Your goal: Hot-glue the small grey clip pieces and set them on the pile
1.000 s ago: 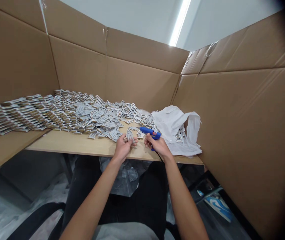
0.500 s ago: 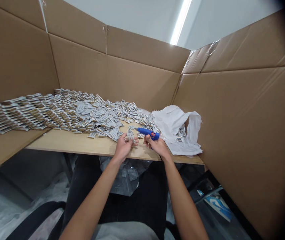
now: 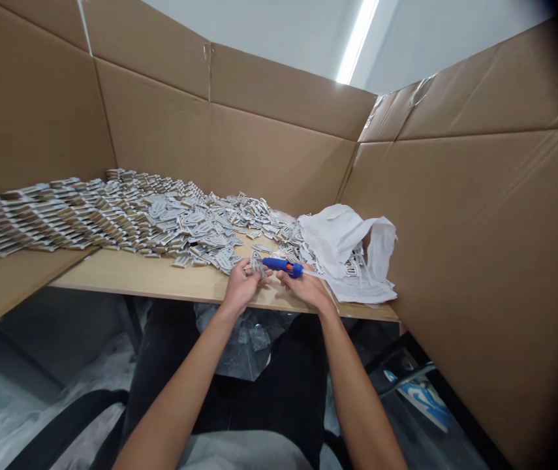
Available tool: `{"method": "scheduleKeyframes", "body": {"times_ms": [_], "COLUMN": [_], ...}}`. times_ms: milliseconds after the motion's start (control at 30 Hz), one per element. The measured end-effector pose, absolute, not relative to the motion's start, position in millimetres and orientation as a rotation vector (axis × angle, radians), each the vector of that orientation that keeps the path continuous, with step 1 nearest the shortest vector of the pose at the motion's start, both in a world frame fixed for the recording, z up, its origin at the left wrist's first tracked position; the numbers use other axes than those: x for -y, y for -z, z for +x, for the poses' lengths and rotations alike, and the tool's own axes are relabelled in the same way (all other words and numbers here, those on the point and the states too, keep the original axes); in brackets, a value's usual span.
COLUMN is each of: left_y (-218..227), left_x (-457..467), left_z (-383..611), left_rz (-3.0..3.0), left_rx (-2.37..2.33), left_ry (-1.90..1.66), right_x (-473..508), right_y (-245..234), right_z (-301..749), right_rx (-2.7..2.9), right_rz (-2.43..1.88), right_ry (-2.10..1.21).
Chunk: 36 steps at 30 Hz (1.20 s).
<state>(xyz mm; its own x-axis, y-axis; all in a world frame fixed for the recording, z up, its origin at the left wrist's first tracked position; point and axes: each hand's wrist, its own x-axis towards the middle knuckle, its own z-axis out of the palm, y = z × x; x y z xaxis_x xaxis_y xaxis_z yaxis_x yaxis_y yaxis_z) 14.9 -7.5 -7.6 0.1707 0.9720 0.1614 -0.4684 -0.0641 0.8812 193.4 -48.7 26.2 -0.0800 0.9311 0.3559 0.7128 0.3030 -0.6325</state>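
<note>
Between the fingers of my left hand (image 3: 243, 283) is a flat grey cut-out piece (image 3: 257, 264), tilted up above the table's front edge. My right hand (image 3: 305, 287) is wrapped round a blue glue gun (image 3: 283, 266) with a pale glue stick (image 3: 312, 272) coming out of its back end. The gun points left, and its tip is at the grey piece; whether it touches cannot be made out. Behind my hands spreads a loose heap of similar grey pieces (image 3: 195, 225).
Stacked rows of these pieces (image 3: 38, 219) line the left side. A white plastic bag (image 3: 337, 235) with pieces in its mouth lies at the right. Tall cardboard walls (image 3: 279, 143) surround the wooden table (image 3: 136, 277). Clear plastic bags (image 3: 247, 346) hang below the front edge.
The glue gun has moved left and slightly down, bringing its tip to the grey piece. The piece has turned a little in my left hand.
</note>
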Motion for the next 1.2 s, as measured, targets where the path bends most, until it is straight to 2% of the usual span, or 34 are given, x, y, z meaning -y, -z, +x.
{"method": "scheduleKeyframes", "body": {"times_ms": [967,1200], "left_y": [5.4,23.2], "left_x": [10.8,-0.4], "left_z": [13.5,13.2], "left_rz": [1.060,1.262], "left_rx": [-0.680,-0.768], "left_ry": [-1.380,-1.463], "right_x": [58.3,72.3], "right_y": [-43.3,-52.4], "right_z": [179.8,157.6], "right_rx": [1.935,2.134], "right_rz": [-1.554,-1.581], "right_ry": [-0.348,0.051]}}
